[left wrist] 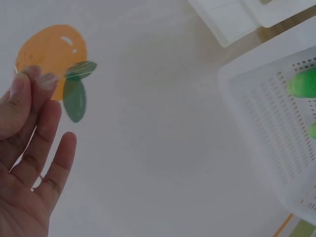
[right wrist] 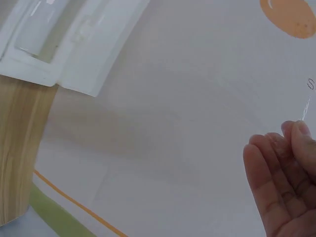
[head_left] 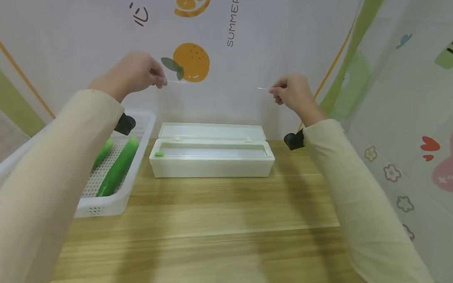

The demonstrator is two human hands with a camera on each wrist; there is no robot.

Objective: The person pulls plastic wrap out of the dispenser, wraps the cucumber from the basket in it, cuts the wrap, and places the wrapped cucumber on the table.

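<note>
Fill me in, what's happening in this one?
A person's left hand and right hand each pinch clear cling film, holding it raised. The white cling film dispenser, its lid open, sits on a wooden table beside a white basket with long green vegetables. Whether the film is cut free is hard to tell.

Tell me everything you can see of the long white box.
The long white box looks like plastic. Its lid stands open at the back, and a pale roll lies inside. A green piece sits at the opening's front left corner. The box rests on the table, right of the white basket. Neither the left hand nor the right hand touches it.
</note>
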